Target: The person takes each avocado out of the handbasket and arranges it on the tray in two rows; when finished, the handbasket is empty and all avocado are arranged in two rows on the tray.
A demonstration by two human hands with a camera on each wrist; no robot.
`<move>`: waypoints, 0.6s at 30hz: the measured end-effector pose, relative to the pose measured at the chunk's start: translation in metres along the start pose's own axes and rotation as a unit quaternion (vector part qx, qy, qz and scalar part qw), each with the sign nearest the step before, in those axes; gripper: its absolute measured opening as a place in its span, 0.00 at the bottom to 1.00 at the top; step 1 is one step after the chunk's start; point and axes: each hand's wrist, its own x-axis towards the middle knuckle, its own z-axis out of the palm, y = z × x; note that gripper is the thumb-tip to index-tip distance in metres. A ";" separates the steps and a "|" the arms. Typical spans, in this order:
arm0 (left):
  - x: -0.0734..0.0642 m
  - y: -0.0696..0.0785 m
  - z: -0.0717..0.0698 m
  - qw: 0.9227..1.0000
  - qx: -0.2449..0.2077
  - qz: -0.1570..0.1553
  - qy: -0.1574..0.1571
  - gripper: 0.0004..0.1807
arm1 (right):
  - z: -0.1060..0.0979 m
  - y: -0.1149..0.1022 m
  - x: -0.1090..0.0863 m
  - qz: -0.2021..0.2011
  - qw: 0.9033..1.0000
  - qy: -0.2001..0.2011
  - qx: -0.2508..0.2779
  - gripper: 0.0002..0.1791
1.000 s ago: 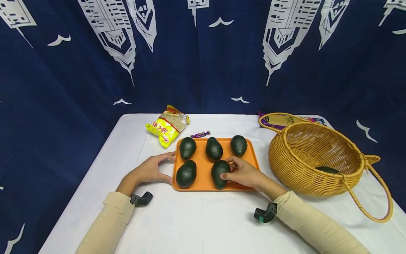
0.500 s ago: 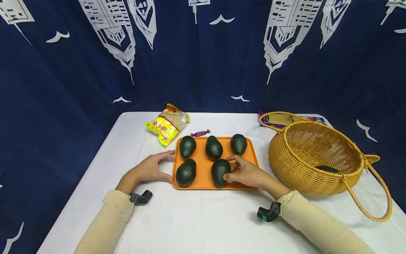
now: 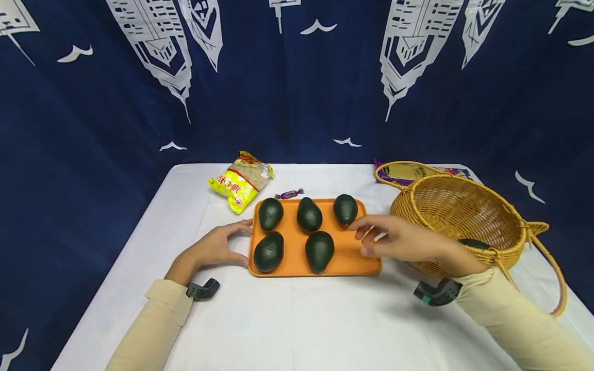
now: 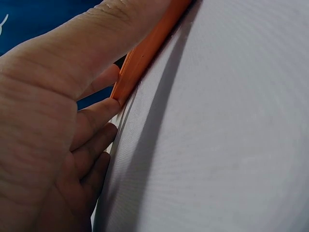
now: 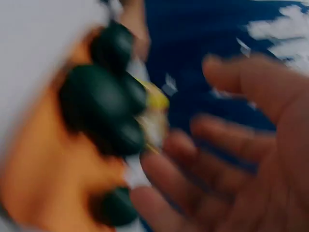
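Note:
An orange tray (image 3: 348, 252) lies on the table with dark green avocados on it, three in the back row and two in front. My left hand (image 3: 221, 246) touches the tray's left side, thumb near the front corner and fingers further back; the left wrist view shows fingertips against its edge. Over the tray's right end hovers my right hand (image 3: 394, 238), fingers loosely bent and holding nothing. Nearest to it are the back right avocado (image 3: 345, 209) and the front right avocado (image 3: 319, 252), the latter upright on the tray with its narrow end forward. The right wrist view is blurred.
A wicker basket (image 3: 408, 206) stands at the right, partly behind my right forearm, with one dark green avocado (image 3: 474, 243) visible inside. Behind the tray lie a yellow snack bag (image 3: 241, 181) and a purple wrapped candy (image 3: 289, 194). A purple package (image 3: 403, 172) sits behind the basket.
My right hand has let go of the front right avocado and moved right and up from it. That avocado now lies turned slightly on the tray. The left hand keeps its place.

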 end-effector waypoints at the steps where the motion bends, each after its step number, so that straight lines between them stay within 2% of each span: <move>1: 0.000 0.000 0.000 1.000 0.000 -0.001 0.001 0.41 | -0.017 -0.004 -0.007 -0.017 1.000 -0.012 -0.001 0.20; 2: 0.000 -0.001 0.001 1.000 -0.001 -0.004 0.002 0.41 | -0.036 -0.006 -0.014 -0.033 0.999 -0.021 -0.005 0.20; 5: 0.001 0.000 -0.001 1.000 -0.001 0.000 0.003 0.41 | -0.091 -0.006 -0.034 -0.033 0.999 -0.027 -0.014 0.21; 7: 0.001 0.000 -0.002 1.000 -0.001 0.001 0.003 0.42 | -0.122 0.002 -0.044 -0.002 1.000 -0.021 -0.012 0.22; 9: 0.000 0.000 -0.003 1.000 0.001 0.001 0.003 0.42 | -0.144 0.015 -0.052 0.038 0.999 -0.015 -0.006 0.23; 13: -0.002 0.000 -0.003 1.000 0.000 0.009 0.006 0.41 | -0.168 0.049 -0.058 0.092 0.994 -0.041 0.032 0.24; 18: -0.002 -0.001 -0.001 1.000 -0.006 0.015 0.003 0.41 | -0.172 0.083 -0.063 0.150 0.979 -0.114 0.076 0.23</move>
